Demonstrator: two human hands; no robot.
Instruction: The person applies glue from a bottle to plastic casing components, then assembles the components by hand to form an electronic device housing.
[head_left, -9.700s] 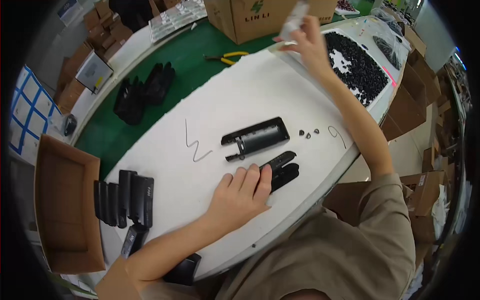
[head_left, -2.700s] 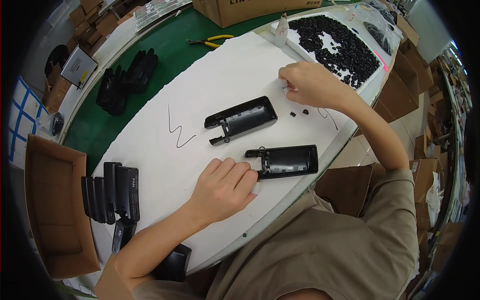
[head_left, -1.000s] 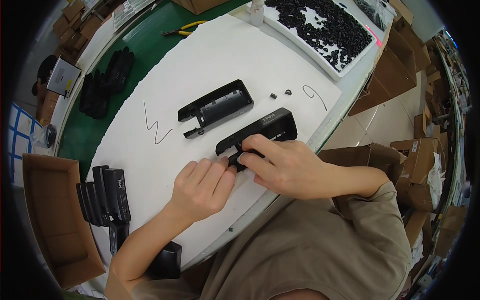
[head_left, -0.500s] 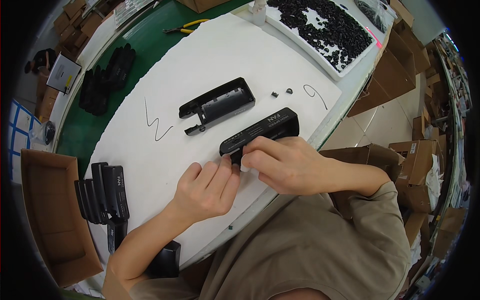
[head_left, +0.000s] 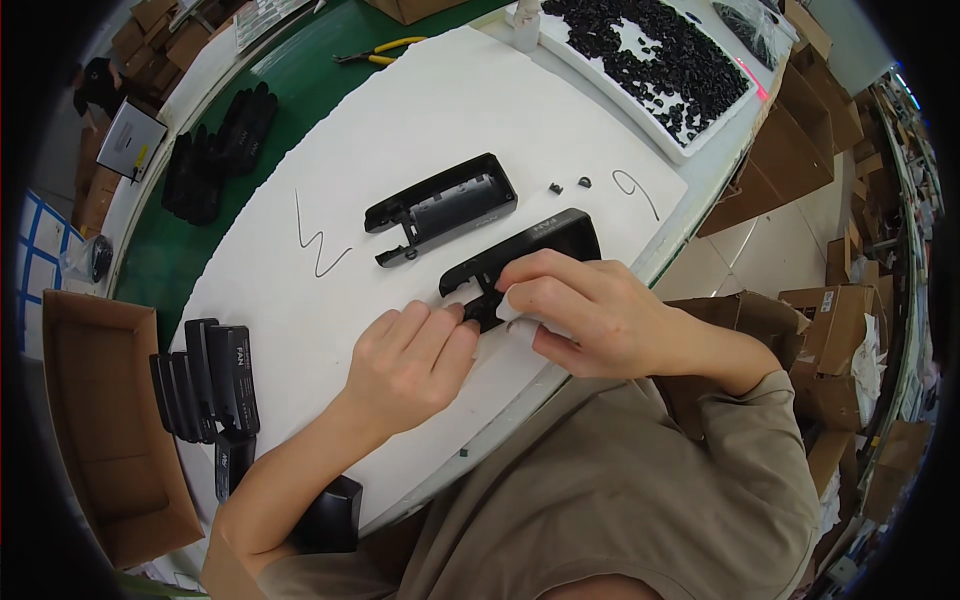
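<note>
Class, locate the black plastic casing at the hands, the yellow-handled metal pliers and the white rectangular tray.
Black plastic casing (head_left: 520, 243): head view, on its long printed side.
Yellow-handled metal pliers (head_left: 398, 44): head view, on the upper handle.
White rectangular tray (head_left: 640, 121): head view, on its near wall.

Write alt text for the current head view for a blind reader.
A person's left hand and right hand hold a black housing over a white sheet. A similar housing lies beyond; at upper right, a white tray holds many small black parts.
</note>
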